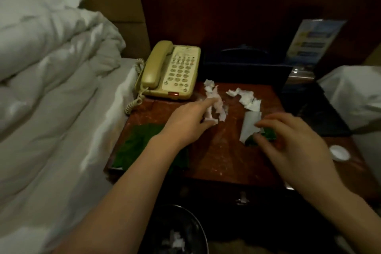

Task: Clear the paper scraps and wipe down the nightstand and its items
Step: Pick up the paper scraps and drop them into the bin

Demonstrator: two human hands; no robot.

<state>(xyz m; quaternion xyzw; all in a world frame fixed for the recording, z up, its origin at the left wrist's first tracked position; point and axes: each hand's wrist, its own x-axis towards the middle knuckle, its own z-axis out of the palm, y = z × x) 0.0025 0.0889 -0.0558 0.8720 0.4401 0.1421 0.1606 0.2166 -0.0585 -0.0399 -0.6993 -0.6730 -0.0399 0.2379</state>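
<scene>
White crumpled paper scraps (214, 99) lie on the reddish-brown nightstand (222, 156), with a second cluster of scraps (246, 98) further right. My left hand (189, 119) reaches over the first cluster, its fingers closing round a scrap there. My right hand (288, 140) pinches a grey-white and green piece of paper (250, 127) near the middle right of the top. A green cloth (136, 144) lies at the nightstand's front left, partly under my left forearm.
A beige corded telephone (171, 70) stands at the back left. A dark tissue box (245, 64) and a standing card (313, 37) are behind. A white lid (339, 151) lies at right. A dark bin (175, 231) with scraps sits below. The bed's white duvet (51, 68) is left.
</scene>
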